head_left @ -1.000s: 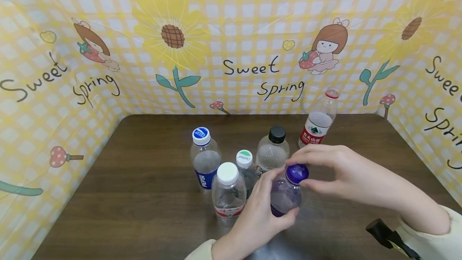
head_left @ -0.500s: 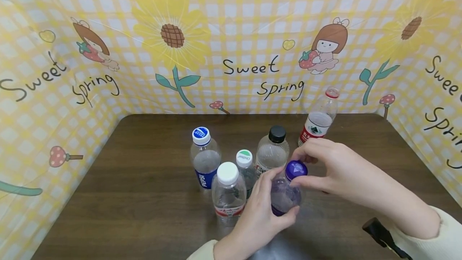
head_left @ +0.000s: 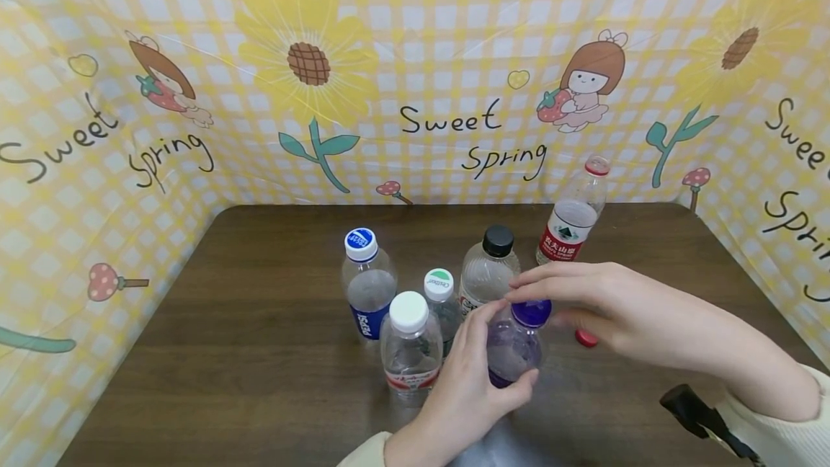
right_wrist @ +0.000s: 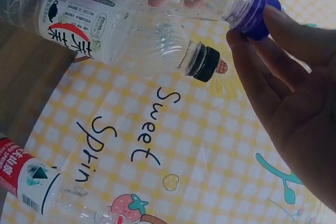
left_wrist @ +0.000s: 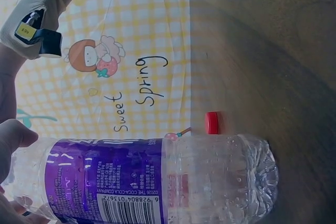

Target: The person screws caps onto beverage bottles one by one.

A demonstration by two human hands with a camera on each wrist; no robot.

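Observation:
My left hand (head_left: 463,388) grips a clear plastic bottle (head_left: 514,352) around its upper body. In the left wrist view the bottle's purple label (left_wrist: 131,177) and ridged base show. My right hand (head_left: 629,312) is at the mouth end, its thumb and fingertips pinching the purple bottle cap (right_wrist: 261,15). From the head view, the fingers reach over the cap and the thumb lies behind it. On the table to the right of the bottle lies a loose red cap (head_left: 586,338), partly behind the right hand.
Left of the held bottle stand a white-capped bottle (head_left: 411,352), a small green-and-white-capped bottle (head_left: 441,308) and a blue-labelled bottle (head_left: 369,294). A black-capped bottle (head_left: 491,272) is just behind. An uncapped red-labelled bottle (head_left: 570,225) stands at the back right.
My right hand has turned at the purple cap, wrist rolling one way and then back, fingers now extended over it again. The red cap has come into view. The left hand keeps its hold.

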